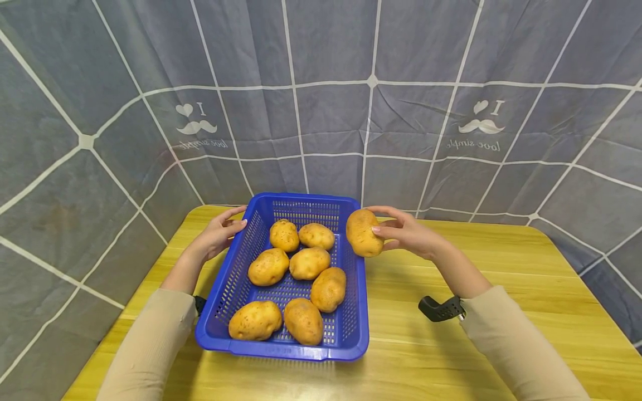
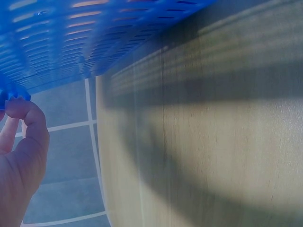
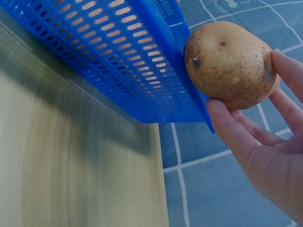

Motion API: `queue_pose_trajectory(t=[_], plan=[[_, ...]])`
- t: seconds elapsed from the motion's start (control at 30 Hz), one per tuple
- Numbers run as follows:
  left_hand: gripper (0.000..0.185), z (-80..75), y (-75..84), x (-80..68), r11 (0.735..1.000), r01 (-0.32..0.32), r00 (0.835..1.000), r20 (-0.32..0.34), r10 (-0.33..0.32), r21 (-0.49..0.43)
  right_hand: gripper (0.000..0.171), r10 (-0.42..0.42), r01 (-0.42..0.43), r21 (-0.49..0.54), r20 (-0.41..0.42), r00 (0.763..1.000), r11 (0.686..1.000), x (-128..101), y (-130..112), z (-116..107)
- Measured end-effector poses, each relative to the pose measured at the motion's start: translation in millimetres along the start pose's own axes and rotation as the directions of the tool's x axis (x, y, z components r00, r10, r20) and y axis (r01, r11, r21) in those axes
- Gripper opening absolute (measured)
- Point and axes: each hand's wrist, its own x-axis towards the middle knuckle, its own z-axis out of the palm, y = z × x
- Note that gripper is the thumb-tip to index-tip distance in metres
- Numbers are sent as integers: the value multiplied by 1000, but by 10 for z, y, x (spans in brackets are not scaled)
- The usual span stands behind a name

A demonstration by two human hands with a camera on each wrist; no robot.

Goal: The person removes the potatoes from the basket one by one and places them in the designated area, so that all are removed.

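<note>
A blue plastic basket point(image 1: 296, 352) with slotted walls holds several yellow-brown potatoes point(image 1: 310, 263). At its left rim, my left hand point(image 1: 213, 236) grips the edge between thumb and fingers; the left wrist view shows the thumb point(image 2: 35, 125) against the blue rim. My right hand point(image 1: 408, 234) holds another potato point(image 1: 364, 233) over the basket's right rim. Close up in the right wrist view, that potato point(image 3: 232, 66) has a dark spot and sits between thumb and fingers, beside the rim.
The basket is on a yellow wood-grain table point(image 1: 401, 345). Behind and to the left hangs a grey curtain point(image 1: 331, 122) with white grid lines. A black wrist strap point(image 1: 441, 308) is on the right forearm.
</note>
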Motion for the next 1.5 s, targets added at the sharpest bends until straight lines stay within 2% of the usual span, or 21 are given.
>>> queue_pose_trajectory(t=[0.3, 0.63, 1.0, 1.5], plan=[[62, 22, 16, 3, 999, -6, 1000, -5, 6, -39, 57, 38, -41, -36, -63, 997, 998, -82, 58, -172], [62, 23, 15, 2, 997, -8, 1000, -9, 7, -71, 58, 71, -74, -15, -111, 991, 997, -150, 246, -284], [62, 19, 0, 5, 998, -11, 1000, -18, 10, -67, 62, 93, -96, -18, -131, 987, 995, -198, 456, -371], [61, 19, -20, -3, 998, -8, 1000, -11, 7, -69, 65, 154, -156, 4, -195, 969, 988, -220, 731, -462]])
